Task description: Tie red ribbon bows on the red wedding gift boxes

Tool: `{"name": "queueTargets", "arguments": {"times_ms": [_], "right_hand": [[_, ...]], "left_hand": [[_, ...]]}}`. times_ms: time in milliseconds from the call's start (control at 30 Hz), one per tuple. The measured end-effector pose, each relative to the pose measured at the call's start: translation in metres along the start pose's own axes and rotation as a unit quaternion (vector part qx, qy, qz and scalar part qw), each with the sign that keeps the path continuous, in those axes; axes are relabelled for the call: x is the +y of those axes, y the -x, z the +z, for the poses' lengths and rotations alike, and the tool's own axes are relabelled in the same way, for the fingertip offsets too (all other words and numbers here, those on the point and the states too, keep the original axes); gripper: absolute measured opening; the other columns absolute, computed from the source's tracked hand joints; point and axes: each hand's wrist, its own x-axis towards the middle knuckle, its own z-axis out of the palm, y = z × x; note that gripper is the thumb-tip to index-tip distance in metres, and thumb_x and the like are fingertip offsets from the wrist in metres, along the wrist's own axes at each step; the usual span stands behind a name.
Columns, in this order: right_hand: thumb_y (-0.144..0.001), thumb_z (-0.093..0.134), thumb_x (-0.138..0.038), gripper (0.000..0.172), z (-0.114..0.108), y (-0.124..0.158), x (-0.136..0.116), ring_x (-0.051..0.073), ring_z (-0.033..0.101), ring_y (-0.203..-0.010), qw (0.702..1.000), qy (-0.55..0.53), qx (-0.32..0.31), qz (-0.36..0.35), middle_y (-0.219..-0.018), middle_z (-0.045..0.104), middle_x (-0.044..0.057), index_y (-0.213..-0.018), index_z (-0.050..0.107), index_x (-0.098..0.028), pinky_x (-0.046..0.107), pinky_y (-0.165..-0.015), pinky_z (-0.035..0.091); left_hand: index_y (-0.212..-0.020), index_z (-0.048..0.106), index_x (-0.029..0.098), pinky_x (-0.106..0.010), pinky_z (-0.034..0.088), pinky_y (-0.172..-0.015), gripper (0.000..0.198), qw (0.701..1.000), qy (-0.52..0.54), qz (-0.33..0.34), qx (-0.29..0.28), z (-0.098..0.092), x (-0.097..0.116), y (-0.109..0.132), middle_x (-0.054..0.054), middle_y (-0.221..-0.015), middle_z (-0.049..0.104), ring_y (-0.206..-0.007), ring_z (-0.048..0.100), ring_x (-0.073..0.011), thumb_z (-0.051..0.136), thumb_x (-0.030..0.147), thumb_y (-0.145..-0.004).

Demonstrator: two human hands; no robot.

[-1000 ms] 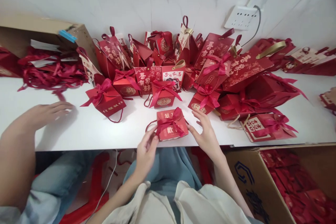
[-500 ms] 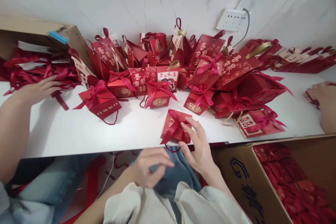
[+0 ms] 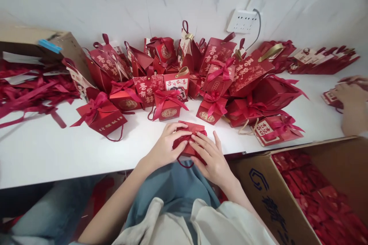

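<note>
A small red gift box (image 3: pixel 196 126) lies at the table's front edge, with a dark red cord loop (image 3: pixel 185 164) hanging toward me. My left hand (image 3: pixel 168 143) rests on its left side, thumb and fingers closed on the ribbon bow at the middle. From the right, my right hand (image 3: pixel 208 157) presses its fingers on the same bow, and its thumb lies near the box's lower edge. Fingers cover most of the bow. Just behind stand two tied gift boxes, one with a round gold emblem (image 3: pixel 169 113) and another (image 3: pixel 211 111) to its right.
Several red gift bags (image 3: pixel 148 90) crowd the back by the wall. Loose red ribbons (image 3: pixel 37 92) spill from a carton (image 3: pixel 73 51) at left. An open carton (image 3: pixel 258 195) of red packets stands below right. Another person's hand (image 3: pixel 355 99) handles a box at far right.
My left hand has moved up from the lap onto the gift box's bow, joining my right hand. The other person's arm at left has gone from view. The view has shifted slightly.
</note>
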Motion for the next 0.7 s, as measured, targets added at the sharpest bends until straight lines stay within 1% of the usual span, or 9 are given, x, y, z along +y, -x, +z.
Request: {"name": "queueTargets", "arguments": {"times_ms": [100, 200, 267, 400, 500, 600, 700], "right_hand": [[-0.087, 0.055, -0.027, 0.038, -0.003, 0.002, 0.001, 0.027, 0.053, -0.120, 0.999, -0.022, 0.010, -0.030, -0.115, 0.066, 0.014, -0.122, 0.052, -0.012, 0.059, -0.110, 0.020], [-0.084, 0.058, -0.026, 0.033, -0.003, 0.004, 0.001, 0.027, 0.059, -0.112, 0.997, -0.031, 0.024, -0.067, -0.106, 0.070, 0.012, -0.113, 0.057, -0.011, 0.060, -0.110, 0.019], [-0.084, 0.058, -0.023, 0.028, -0.002, 0.005, 0.000, 0.026, 0.062, -0.107, 0.996, -0.031, 0.033, -0.080, -0.103, 0.071, 0.011, -0.110, 0.059, -0.012, 0.059, -0.110, 0.022], [-0.082, 0.059, -0.012, 0.027, 0.002, 0.011, -0.002, 0.023, 0.064, -0.105, 0.996, -0.006, 0.040, -0.083, -0.105, 0.071, 0.012, -0.109, 0.058, -0.011, 0.055, -0.109, 0.029], [-0.084, 0.052, -0.002, 0.029, 0.002, 0.017, 0.000, 0.021, 0.063, -0.108, 0.995, 0.001, 0.048, -0.083, -0.106, 0.071, 0.011, -0.111, 0.058, -0.012, 0.053, -0.109, 0.030], [-0.084, 0.050, 0.001, 0.028, 0.001, 0.023, 0.002, 0.020, 0.064, -0.106, 0.993, -0.008, 0.081, -0.084, -0.102, 0.072, 0.011, -0.107, 0.060, -0.012, 0.050, -0.105, 0.035], [-0.084, 0.054, -0.001, 0.025, 0.000, 0.027, 0.004, 0.019, 0.066, -0.101, 0.990, -0.010, 0.106, -0.089, -0.097, 0.074, 0.009, -0.103, 0.062, -0.014, 0.046, -0.100, 0.040]], "left_hand": [[-0.112, 0.060, 0.021, -0.043, 0.040, -0.104, 0.028, 1.000, -0.003, 0.003, 0.018, 0.002, 0.001, 0.007, -0.008, -0.122, 0.054, -0.121, 0.044, -0.0216, 0.049, 0.018, -0.087], [-0.113, 0.059, 0.021, -0.044, 0.041, -0.103, 0.029, 0.999, -0.018, 0.006, 0.032, 0.006, 0.000, 0.010, -0.008, -0.122, 0.053, -0.120, 0.044, -0.0222, 0.048, 0.016, -0.087], [-0.113, 0.059, 0.021, -0.044, 0.041, -0.103, 0.028, 0.999, -0.030, 0.009, 0.042, 0.010, -0.001, 0.012, -0.008, -0.122, 0.053, -0.119, 0.044, -0.0220, 0.047, 0.016, -0.088], [-0.114, 0.057, 0.022, -0.044, 0.039, -0.104, 0.027, 0.998, -0.034, -0.004, 0.053, 0.016, -0.001, 0.013, -0.008, -0.123, 0.051, -0.121, 0.042, -0.0220, 0.046, 0.018, -0.089], [-0.115, 0.054, 0.022, -0.044, 0.036, -0.107, 0.028, 0.998, -0.024, -0.022, 0.055, 0.021, 0.000, 0.014, -0.008, -0.127, 0.048, -0.125, 0.039, -0.0219, 0.045, 0.019, -0.089], [-0.115, 0.053, 0.022, -0.045, 0.034, -0.109, 0.027, 0.998, -0.014, -0.033, 0.058, 0.023, 0.001, 0.015, -0.008, -0.129, 0.046, -0.127, 0.037, -0.0224, 0.045, 0.020, -0.089], [-0.114, 0.053, 0.022, -0.046, 0.034, -0.109, 0.027, 0.998, -0.007, -0.038, 0.055, 0.024, 0.002, 0.016, -0.008, -0.129, 0.046, -0.127, 0.037, -0.0230, 0.047, 0.021, -0.088]]}}
